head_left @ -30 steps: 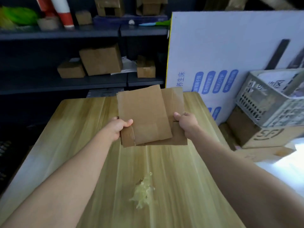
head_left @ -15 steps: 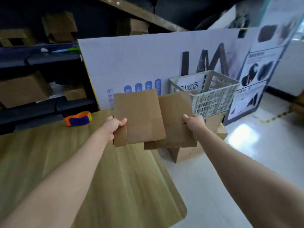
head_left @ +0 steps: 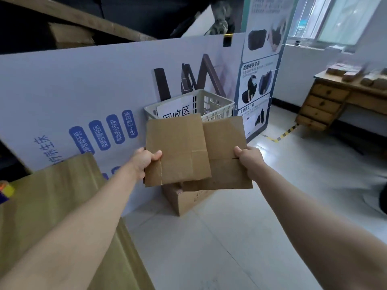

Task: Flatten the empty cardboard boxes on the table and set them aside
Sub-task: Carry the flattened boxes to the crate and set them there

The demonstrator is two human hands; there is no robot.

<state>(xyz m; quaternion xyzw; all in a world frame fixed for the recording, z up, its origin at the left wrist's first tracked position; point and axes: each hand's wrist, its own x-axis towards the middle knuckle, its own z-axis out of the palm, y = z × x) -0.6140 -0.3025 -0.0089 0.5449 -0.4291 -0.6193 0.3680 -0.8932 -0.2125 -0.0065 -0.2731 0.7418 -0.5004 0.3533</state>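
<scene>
Head view. Carried further right since the earlier frame, off the table (head_left: 52, 195), before the basket (head_left: 217, 105): two overlapped flattened boxes (head_left: 178, 149), pinched at opposite edges by left hand (head_left: 146, 160) and right hand (head_left: 249, 162). Judged light, stiff, slide-prone; edges best for holding.

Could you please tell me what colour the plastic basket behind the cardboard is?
The basket is off-white with slotted walls; the head view shows it.

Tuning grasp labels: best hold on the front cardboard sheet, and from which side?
Pinch its lower left edge, coming from the left, thumb on the near face. The front cardboard sheet is thin, flat and upright, so only an edge pinch works, and its right edge overlaps the rear sheet. The left hand grips there now.
</scene>
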